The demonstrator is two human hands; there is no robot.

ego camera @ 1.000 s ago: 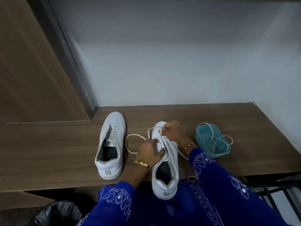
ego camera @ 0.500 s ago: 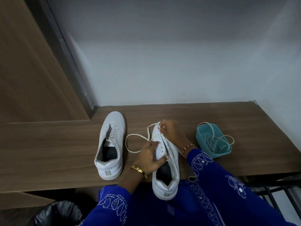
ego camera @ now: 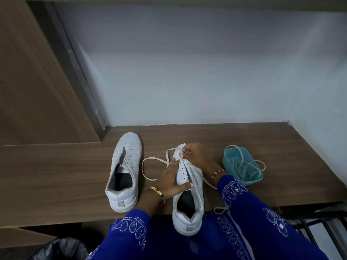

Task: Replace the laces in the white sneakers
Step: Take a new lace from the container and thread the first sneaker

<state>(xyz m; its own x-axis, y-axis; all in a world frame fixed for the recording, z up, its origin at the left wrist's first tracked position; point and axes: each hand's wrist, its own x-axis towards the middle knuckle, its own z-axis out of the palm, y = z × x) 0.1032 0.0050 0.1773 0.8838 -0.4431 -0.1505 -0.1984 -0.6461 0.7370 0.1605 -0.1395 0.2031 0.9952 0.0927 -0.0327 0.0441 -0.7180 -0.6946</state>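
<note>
The left hand (ego camera: 171,182) lies flat with spread fingers on the white leather sneaker (ego camera: 189,196) on the brown wooden desk (ego camera: 56,175); the right hand (ego camera: 194,153) pinches its cream flat lace (ego camera: 150,162) at the toe.

Two white sneakers: the left sneaker (ego camera: 124,171) has a dark insole and a grey tab at its heel; the right sneaker (ego camera: 189,192) is likewise white, with a dark interior and a grey heel tab. The lace (ego camera: 150,162) threaded through it is off-white. The basket (ego camera: 242,166) is teal and holds more off-white laces (ego camera: 246,164). The sleeves (ego camera: 249,207) are deep blue with white embroidered loops and diamonds. A gold bangle (ego camera: 156,191) circles the left wrist; a beaded bracelet (ego camera: 217,172) of pink and white circles the right. The tabletop (ego camera: 56,175) is brown woodgrain, the wall (ego camera: 187,72) pale grey-white, the bin liner (ego camera: 60,249) black.
</note>
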